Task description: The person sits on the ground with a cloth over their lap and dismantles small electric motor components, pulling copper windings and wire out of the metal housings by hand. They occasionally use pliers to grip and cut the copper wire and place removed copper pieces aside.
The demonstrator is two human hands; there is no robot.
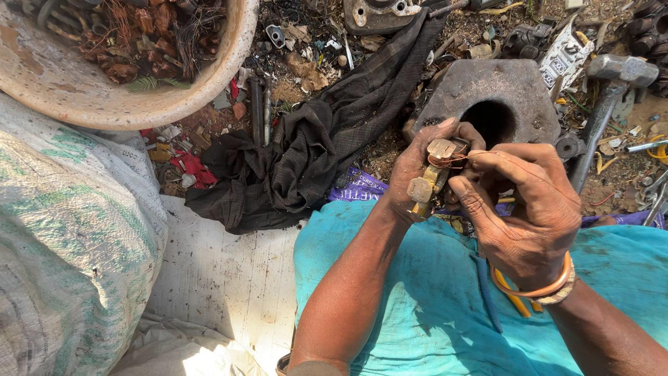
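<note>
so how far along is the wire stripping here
Done: the basin already holds a heap of reddish wire and scrap. In hand: the left hand grips a small metal part, and the right hand pulls copper wire off it. Left: wire remains wound on the part.

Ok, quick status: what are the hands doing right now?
Left hand grips small metal part. Right hand pinches copper wire wound on it. Both over teal cloth. Holed metal block just beyond, nothing blocking.
</note>
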